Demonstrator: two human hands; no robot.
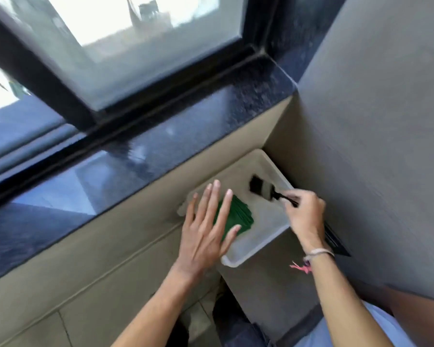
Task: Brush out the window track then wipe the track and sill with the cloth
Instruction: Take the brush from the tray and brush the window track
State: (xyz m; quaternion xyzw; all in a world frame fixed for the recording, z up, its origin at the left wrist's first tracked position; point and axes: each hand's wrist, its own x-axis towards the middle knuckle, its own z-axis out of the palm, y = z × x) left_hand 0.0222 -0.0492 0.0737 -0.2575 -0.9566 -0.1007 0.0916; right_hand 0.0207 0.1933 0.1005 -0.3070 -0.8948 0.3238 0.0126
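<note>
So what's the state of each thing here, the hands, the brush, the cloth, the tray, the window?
Right hand: closed around the brush handle.
Brush: held above the tray, bristles pointing left.
Left hand: open, fingers spread over the cloth.
Cloth: green, folded, lying in the tray.
Tray: pale, below the sill, against the wall.
Window: sliding pane sits in its track.
Sill: dark, glossy, nothing on it.
</note>
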